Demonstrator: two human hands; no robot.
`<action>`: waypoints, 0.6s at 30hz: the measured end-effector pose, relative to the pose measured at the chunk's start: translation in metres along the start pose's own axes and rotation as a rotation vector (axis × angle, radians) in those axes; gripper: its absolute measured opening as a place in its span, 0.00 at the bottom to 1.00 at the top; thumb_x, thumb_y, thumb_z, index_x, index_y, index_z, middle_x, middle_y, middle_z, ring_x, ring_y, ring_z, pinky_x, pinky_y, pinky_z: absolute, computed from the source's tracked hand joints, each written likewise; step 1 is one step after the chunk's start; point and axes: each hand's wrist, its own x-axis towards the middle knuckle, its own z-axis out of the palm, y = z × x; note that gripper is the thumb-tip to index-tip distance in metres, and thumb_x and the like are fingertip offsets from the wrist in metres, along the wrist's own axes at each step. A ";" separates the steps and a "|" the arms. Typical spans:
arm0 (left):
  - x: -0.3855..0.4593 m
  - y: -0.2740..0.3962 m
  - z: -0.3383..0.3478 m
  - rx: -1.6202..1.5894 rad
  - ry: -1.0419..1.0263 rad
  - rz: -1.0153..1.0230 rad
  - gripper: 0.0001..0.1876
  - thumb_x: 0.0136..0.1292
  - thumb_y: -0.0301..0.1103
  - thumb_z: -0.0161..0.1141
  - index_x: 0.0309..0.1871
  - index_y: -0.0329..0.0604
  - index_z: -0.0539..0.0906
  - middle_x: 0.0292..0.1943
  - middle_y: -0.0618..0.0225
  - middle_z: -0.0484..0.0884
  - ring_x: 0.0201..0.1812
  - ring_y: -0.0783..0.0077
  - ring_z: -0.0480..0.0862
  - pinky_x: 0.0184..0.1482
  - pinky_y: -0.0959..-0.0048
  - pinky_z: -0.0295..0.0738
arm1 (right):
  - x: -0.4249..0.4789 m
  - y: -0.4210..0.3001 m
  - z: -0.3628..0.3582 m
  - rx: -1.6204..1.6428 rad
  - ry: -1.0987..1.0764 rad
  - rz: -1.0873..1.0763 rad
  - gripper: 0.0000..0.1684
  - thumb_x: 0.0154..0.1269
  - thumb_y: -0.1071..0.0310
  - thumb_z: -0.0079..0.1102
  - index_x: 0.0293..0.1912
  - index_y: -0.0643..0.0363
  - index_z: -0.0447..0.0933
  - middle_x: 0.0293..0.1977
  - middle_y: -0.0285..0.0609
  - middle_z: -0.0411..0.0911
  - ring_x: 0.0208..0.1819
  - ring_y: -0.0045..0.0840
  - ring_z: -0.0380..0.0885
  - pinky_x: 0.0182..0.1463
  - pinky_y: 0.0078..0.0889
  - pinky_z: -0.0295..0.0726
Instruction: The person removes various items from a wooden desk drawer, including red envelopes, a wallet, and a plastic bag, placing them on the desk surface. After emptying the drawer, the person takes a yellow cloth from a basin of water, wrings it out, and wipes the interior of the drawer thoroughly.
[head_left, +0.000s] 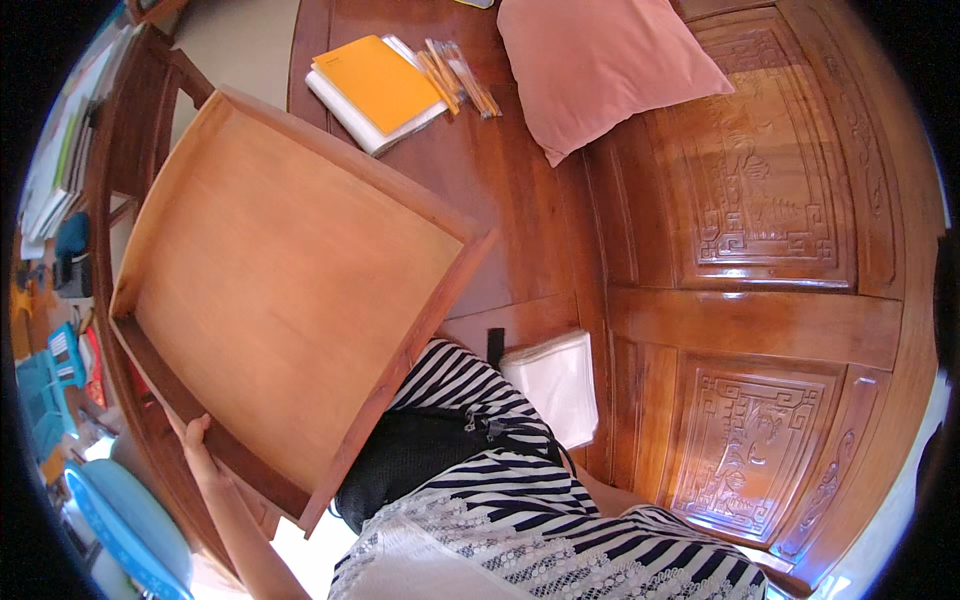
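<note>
A wooden drawer (292, 277), bare inside, lies tilted before me at the left, its near corner beside my lap. My left hand (198, 442) grips the drawer's left side wall, the thumb over the edge. My right hand is out of view. Past the drawer's far side, an orange notebook (379, 82) rests on a white stack of paper on the wooden bench seat (480, 187). Pencils (441, 75) and a clear packet of pens or pencils (472, 82) lie against the notebook.
A pink cushion (600, 67) leans on the carved wooden backrest (757, 172). White plastic sheets or bags (555, 386) and a small black strip (496, 346) lie beside my leg. At the left are a wooden table edge (112, 187), stacked books (64, 165) and a blue plastic stool (131, 525).
</note>
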 end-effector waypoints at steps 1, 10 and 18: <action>-0.001 -0.001 0.002 -0.005 0.004 0.015 0.36 0.52 0.24 0.50 0.68 0.51 0.57 0.51 0.62 0.74 0.45 0.63 0.78 0.45 0.67 0.77 | -0.005 0.004 -0.002 -0.095 0.016 0.034 0.24 0.57 0.59 0.62 0.48 0.65 0.71 0.46 0.49 0.75 0.44 0.37 0.77 0.49 0.45 0.77; -0.015 0.013 0.034 0.008 0.089 0.012 0.38 0.50 0.24 0.48 0.69 0.51 0.54 0.53 0.60 0.73 0.46 0.61 0.77 0.45 0.66 0.77 | -0.043 -0.090 0.104 -2.026 0.207 -0.602 0.25 0.54 0.53 0.63 0.44 0.63 0.74 0.38 0.54 0.76 0.40 0.45 0.76 0.43 0.43 0.75; -0.006 0.010 0.018 -0.043 0.081 0.053 0.40 0.49 0.22 0.46 0.70 0.51 0.52 0.51 0.59 0.73 0.43 0.62 0.78 0.43 0.66 0.77 | -0.042 -0.117 0.181 -2.547 -0.103 -1.017 0.38 0.48 0.51 0.63 0.61 0.38 0.63 0.64 0.49 0.52 0.68 0.43 0.46 0.62 0.73 0.43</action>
